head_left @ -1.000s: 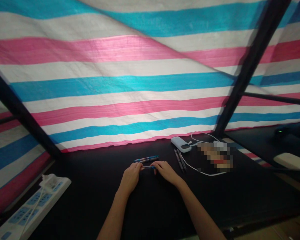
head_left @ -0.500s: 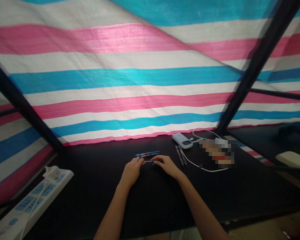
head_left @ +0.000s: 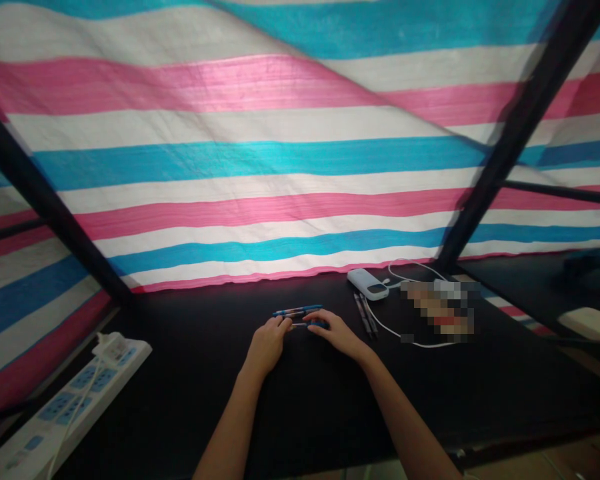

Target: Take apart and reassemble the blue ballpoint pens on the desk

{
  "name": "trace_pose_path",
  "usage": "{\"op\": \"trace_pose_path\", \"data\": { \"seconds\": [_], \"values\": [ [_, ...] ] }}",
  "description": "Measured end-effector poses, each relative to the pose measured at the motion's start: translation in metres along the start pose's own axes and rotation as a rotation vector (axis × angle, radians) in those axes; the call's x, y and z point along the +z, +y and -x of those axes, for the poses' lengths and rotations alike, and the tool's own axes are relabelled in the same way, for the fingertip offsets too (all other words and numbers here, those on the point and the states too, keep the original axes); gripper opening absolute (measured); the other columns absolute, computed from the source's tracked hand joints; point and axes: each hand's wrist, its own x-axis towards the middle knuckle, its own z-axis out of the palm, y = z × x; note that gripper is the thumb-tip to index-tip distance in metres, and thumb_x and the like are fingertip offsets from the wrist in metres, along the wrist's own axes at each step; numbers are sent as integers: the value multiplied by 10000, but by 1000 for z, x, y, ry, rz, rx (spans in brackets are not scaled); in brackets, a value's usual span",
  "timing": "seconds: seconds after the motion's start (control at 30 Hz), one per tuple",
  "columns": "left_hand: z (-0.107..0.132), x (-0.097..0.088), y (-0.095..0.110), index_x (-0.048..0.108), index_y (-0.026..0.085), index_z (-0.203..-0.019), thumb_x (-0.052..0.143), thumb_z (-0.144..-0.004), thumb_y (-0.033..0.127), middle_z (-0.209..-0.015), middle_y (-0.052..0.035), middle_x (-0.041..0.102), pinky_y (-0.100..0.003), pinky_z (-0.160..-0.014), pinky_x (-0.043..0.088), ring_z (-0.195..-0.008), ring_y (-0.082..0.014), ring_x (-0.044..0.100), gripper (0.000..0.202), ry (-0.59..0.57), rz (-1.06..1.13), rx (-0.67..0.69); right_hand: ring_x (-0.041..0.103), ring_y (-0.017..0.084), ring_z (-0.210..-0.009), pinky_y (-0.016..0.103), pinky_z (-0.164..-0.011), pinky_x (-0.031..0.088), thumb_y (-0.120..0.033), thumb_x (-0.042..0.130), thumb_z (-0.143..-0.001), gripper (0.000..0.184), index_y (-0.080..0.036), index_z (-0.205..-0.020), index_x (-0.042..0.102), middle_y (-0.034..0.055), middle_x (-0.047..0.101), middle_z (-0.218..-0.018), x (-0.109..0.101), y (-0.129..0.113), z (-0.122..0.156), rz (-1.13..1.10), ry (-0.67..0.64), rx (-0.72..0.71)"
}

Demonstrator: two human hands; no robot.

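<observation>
My left hand (head_left: 269, 343) is closed on the left end of a slim pen (head_left: 300, 325), its fingertips pinched together. At the other end, my right hand (head_left: 337, 333) grips a blue part of the pen between thumb and fingers. A thin pale stretch shows between the two hands; whether the pen is in one piece I cannot tell. Just beyond my fingertips, blue pens (head_left: 296, 311) lie side by side on the black table (head_left: 320, 400). To the right of my right hand lie two dark pens (head_left: 366, 317), roughly parallel.
A white power bank (head_left: 368, 285) with a white cable (head_left: 393, 333) lies at the back right, beside a blurred-out patch (head_left: 443, 310). On the left stands a white power strip (head_left: 75, 400) with a plug in it. Black frame posts (head_left: 490, 167) and a striped sheet (head_left: 260, 160) border the table.
More of the blue part shows under my right fingers, and the piece between my hands looks thinner and paler. The whole view has shifted slightly; the other things lie as before.
</observation>
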Motion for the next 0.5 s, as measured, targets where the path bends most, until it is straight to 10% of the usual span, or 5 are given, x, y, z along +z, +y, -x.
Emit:
{"op": "trace_pose_path", "data": {
  "seconds": [0.5],
  "values": [
    [0, 0, 0, 518, 226, -931, 327, -875, 229, -956, -23, 581, -231, -736, 415, -917, -144, 533, 200, -8, -27, 9, 572, 148, -704, 250, -685, 402, -289, 519, -764, 172, -189, -875, 603, -8, 624, -706, 4, 5, 0, 40, -44, 51]
  ]
}}
